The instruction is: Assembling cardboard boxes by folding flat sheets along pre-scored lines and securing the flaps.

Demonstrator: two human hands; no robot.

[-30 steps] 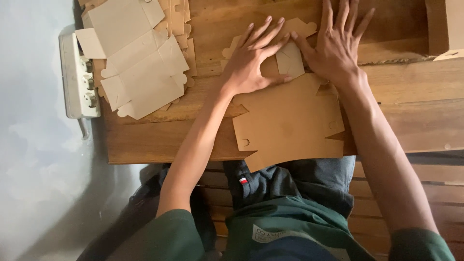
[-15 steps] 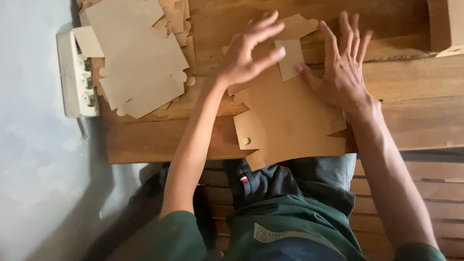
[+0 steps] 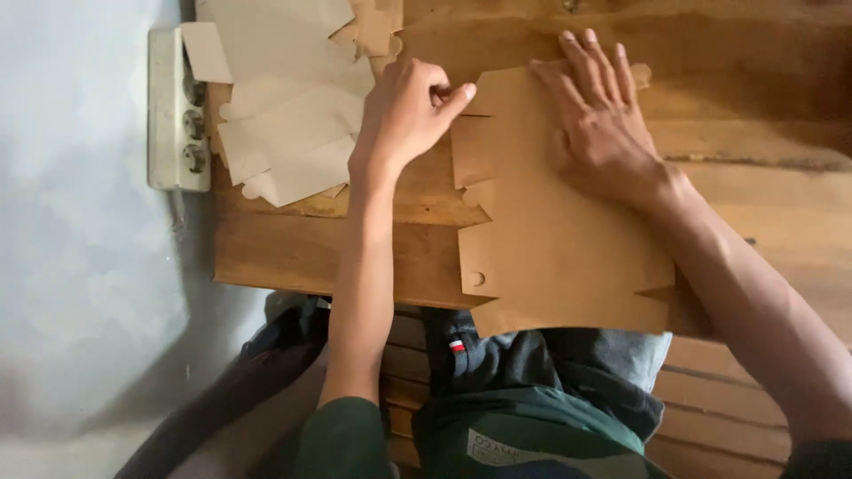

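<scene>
Cardboard blank (image 3: 559, 257), brown, die-cut with notched edges and a small round hole, lies flat on the wooden table (image 3: 293, 257), near edge hanging over my lap. My right hand (image 3: 603, 133) is pressed flat on its far end, fingers spread. My left hand (image 3: 408, 111) is curled, thumb and fingertips pinching the blank's far-left edge. Stack of paler blanks (image 3: 284, 124) sits left, beside a white power strip (image 3: 173, 106).
</scene>
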